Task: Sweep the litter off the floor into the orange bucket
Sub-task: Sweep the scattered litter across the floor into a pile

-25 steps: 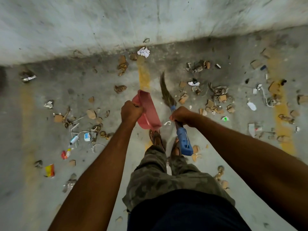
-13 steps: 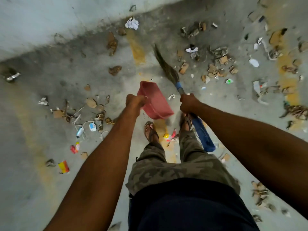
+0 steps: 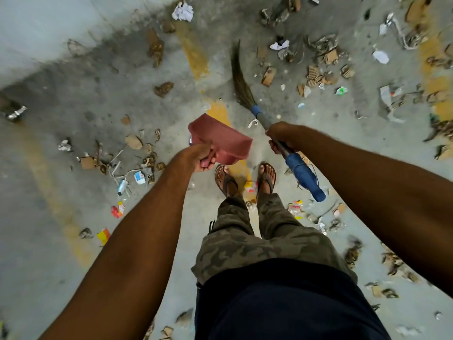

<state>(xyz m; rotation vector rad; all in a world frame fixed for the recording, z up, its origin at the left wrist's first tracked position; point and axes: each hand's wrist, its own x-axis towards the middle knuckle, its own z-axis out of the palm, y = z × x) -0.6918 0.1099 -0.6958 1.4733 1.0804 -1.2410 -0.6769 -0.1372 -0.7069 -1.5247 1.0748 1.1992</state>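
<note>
Left hand [image 3: 201,157]: fingers curled tight round the handle of the dustpan [image 3: 220,141]. The pan's held up off the floor just ahead of the toes, and I can't see inside it.
Right hand [image 3: 282,137]: wrapped round the broom [image 3: 245,87] shaft, between the bristles and the blue grip. The bristles point ahead toward the wall, and I can't tell if the tips touch the ground.
Litter: it's everywhere, tbh. There's a bunch of cardboard scraps [image 3: 321,72] just right of the bristles. Another cluster [image 3: 137,165] with a small bottle and a carton sits left of the dustpan. A crumpled paper [image 3: 182,11] lies up by the wall, some wrappers sit between the sandals, and more bits are scattered behind on the right.
Bucket: not in view, so no idea how far the stuff has to travel.
Done so far: nothing I can point to. There's no swept-up heap and no clean strip, and both tools are in the air or close to it.
Left to do: pretty much all of it, I'd say. That means gathering the scatter into piles, scooping with the pan and carrying it to the bucket.
Likely first target: my guess is the cardboard near the bristles, since it's closest.
Floor [image 3: 73,106]: grey concrete with faded yellow lines.
Wall [image 3: 49,28]: pale, runs along the top left.
</note>
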